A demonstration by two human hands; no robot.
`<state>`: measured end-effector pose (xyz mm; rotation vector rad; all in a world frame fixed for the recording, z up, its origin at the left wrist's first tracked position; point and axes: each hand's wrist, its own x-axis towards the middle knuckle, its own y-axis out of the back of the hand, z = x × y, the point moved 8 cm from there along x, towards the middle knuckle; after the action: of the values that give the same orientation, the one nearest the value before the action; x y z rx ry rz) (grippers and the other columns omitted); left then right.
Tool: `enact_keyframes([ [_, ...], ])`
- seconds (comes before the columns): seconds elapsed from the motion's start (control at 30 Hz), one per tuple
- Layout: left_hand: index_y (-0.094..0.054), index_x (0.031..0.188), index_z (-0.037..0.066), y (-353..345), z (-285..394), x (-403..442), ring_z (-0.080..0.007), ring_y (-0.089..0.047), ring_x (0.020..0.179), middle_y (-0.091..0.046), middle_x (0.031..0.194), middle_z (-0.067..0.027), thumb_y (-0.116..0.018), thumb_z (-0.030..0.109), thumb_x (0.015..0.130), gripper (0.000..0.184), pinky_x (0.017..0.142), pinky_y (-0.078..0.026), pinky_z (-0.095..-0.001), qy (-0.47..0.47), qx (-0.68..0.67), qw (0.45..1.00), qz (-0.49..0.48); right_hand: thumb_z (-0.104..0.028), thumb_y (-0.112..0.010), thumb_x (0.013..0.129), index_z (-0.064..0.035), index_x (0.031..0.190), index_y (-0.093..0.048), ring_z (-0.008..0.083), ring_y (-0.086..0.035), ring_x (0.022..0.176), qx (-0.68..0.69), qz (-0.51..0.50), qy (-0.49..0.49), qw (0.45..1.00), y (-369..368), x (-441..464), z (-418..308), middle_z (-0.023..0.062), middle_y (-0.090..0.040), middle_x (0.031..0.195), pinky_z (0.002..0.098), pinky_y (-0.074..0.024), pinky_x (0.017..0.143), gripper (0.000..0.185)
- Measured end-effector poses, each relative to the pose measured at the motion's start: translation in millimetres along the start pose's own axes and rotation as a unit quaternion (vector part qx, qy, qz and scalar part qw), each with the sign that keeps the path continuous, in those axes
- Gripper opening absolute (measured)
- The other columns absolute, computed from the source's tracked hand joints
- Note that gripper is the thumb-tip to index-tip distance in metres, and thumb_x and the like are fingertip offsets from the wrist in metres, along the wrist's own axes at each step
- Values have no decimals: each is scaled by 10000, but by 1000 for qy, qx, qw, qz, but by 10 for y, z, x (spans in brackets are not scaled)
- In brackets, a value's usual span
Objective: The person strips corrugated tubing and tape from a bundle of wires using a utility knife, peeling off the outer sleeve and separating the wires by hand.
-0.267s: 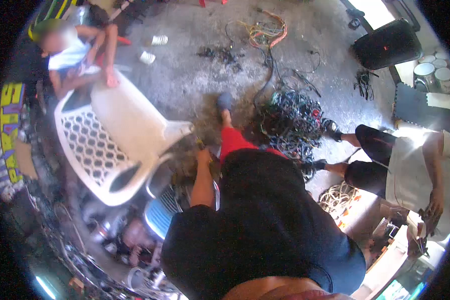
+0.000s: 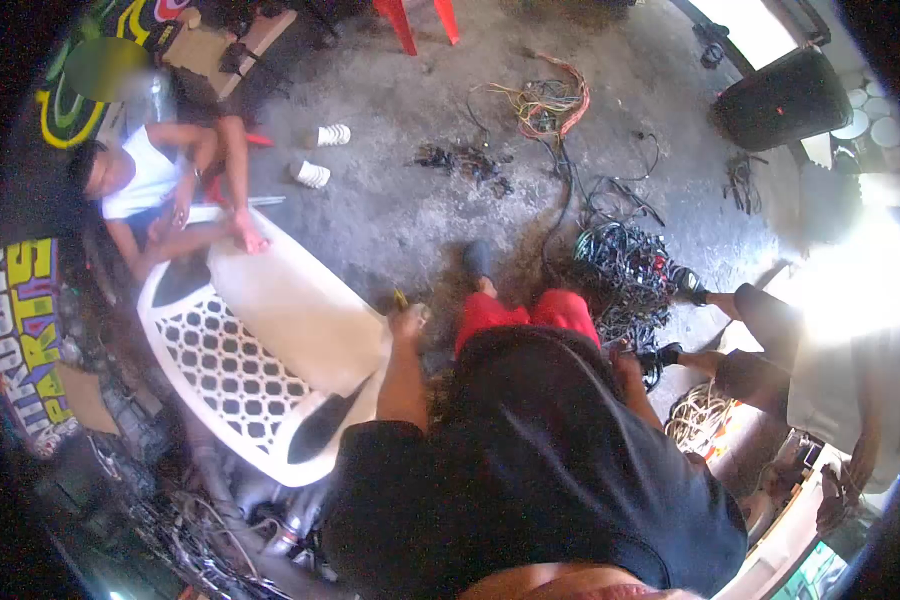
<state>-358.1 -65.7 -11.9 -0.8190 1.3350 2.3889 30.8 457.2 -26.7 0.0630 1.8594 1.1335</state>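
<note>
My left hand [image 2: 410, 320] is closed around a small tool with a yellow part [image 2: 400, 299]. Its exact kind is too blurred to make out. That hand is held just right of a white plastic chair [image 2: 300, 310], which lies tipped on its side. My right hand [image 2: 625, 362] is down beside my right knee, close to a big tangled heap of dark cables [image 2: 625, 265]. Its fingers are small and partly lost against the heap, so I cannot see what they hold. My red shorts [image 2: 565, 310] show between my two arms.
A person [image 2: 145, 190] sits at the left, arms resting on the chair. Another person's legs [image 2: 760, 370] reach in from the right. Coloured wires [image 2: 550, 105], two white cups [image 2: 334, 134], a black speaker [image 2: 785, 95] and a coil of pale cable [image 2: 698, 418] are around.
My view has swung, so the chair and the seated person appear lower and further right. My right hand has come into sight beside the cable heap. The left hand keeps the yellow tool.
</note>
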Motion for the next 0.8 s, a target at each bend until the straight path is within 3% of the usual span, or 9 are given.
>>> enact_keyframes([
  [0.07, -613, 753, 9, 406, 161, 333, -181, -587, 593, -594, 650, -69, -589, 291, 814, 289, 560, -474, -345, 56, -128, 990, -3, -631, -252, 883, -194, 1256, -498, 344, -580, 1048, -36, -52, -47, 997, -69, 541, -53, 262, -602, 1058, 419, -443, 904, 625],
  [0.1, -607, 792, 19, 597, 338, 516, -162, -589, 604, -591, 663, -57, -576, 257, 835, 244, 552, -476, -324, 104, -261, 960, 0, -350, -486, 868, -114, 1295, -440, 300, -619, 978, -81, -140, -80, 984, -19, 769, 53, 172, -605, 1128, 395, -501, 796, 489],
  [0.17, -599, 830, 20, 1044, 1002, 702, -161, -591, 615, -596, 694, -56, -572, 219, 836, 200, 547, -476, -316, 103, -234, 967, 4, -361, -521, 837, -119, 1314, -410, 307, -635, 939, -120, 0, 22, 993, 908, 821, -783, 184, -645, 1018, 394, -524, 734, 545],
  [0.27, -583, 890, 10, 1157, 1515, 1118, -162, -589, 628, -603, 747, -62, -567, 149, 833, 151, 540, -475, -307, 74, -289, 954, 8, -414, -550, 806, -92, 1252, -504, 303, -646, 916, 44, -59, -154, 985, 859, 1381, -556, 184, -664, 926, 387, -533, 706, 552],
  [0.33, -588, 880, 13, 1182, 1970, 1290, -156, -584, 626, -601, 750, -58, -585, 140, 818, 141, 539, -473, -308, 41, -354, 934, 21, -487, -565, 778, -73, 1099, -628, 305, -653, 899, 65, -40, -162, 984, 902, 1733, -558, 198, -657, 936, 389, -527, 712, 528],
  [0.37, -588, 880, 13, 1143, 2167, 1428, -156, -584, 626, -601, 750, -58, -585, 140, 818, 141, 539, -473, -308, 31, -351, 936, 18, -724, -405, 761, 60, 939, -648, 375, -598, 994, 216, 12, -259, 941, 1399, 1423, -864, 263, -626, 966, 429, -468, 813, 840],
  [0.5, -593, 805, 34, 775, 2892, 2157, -153, -576, 604, -594, 710, -46, -617, 186, 795, 155, 529, -464, -308, 49, -309, 947, -67, -810, -300, 738, 87, 960, -632, 367, -569, 1054, 235, -4, -253, 938, 1445, 1871, -1094, 268, -612, 1018, 443, -445, 863, 982],
  [0.63, -612, 764, 31, 602, 3584, 2887, -161, -564, 533, -604, 659, -37, -643, 198, 775, 170, 505, -464, -335, 33, -206, 977, -37, -605, -406, 851, -10, 941, -666, 315, -633, 900, 141, 4, -103, 985, 1456, 2575, -1052, 168, -667, 929, 383, -478, 749, 655],
  [0.8, -642, 879, -38, 870, 4730, 3403, -304, -612, 770, -634, 797, -160, -578, 369, 752, 431, 739, -464, -393, -9, -14, 999, 44, -476, -526, 835, -70, 986, -672, 262, -646, 764, 337, -121, -295, 886, 1915, 3938, -481, 134, -662, 818, 376, -489, 691, 457],
])
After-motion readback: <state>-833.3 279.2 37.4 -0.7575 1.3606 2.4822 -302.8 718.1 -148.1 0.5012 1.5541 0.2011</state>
